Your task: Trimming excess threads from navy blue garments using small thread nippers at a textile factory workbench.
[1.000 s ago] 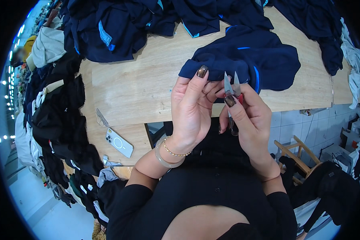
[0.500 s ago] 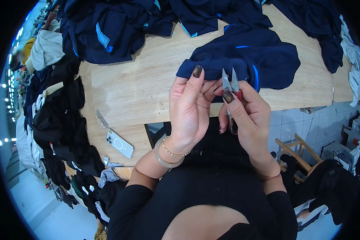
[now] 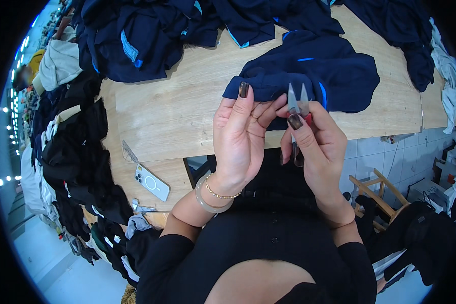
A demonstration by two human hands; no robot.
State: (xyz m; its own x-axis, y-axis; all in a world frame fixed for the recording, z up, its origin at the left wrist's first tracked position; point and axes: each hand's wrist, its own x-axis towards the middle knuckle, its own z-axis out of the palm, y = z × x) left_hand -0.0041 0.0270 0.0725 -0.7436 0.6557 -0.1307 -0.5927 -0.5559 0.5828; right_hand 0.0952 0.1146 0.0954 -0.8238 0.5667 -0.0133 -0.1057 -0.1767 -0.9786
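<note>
My right hand (image 3: 316, 147) grips small thread snips (image 3: 297, 101) with two pointed metal blades aimed up and away from me. My left hand (image 3: 240, 139) is raised beside it, fingers curled, fingertips at the near edge of a dark navy garment (image 3: 314, 71) with light blue trim. That garment lies bunched on the wooden table (image 3: 187, 106); I cannot tell whether the left fingers pinch its fabric or a thread. A bracelet and a bangle sit on my left wrist.
Piles of navy garments (image 3: 147, 30) cover the far side of the table. Black and grey clothes (image 3: 71, 152) hang over its left edge. A white phone (image 3: 152, 182) lies near the front left corner. A wooden chair (image 3: 372, 190) stands on the tiled floor at right.
Both hands have stayed together over the table's front edge with only slight shifts. The snips remain in my right hand, blades pointing up.
</note>
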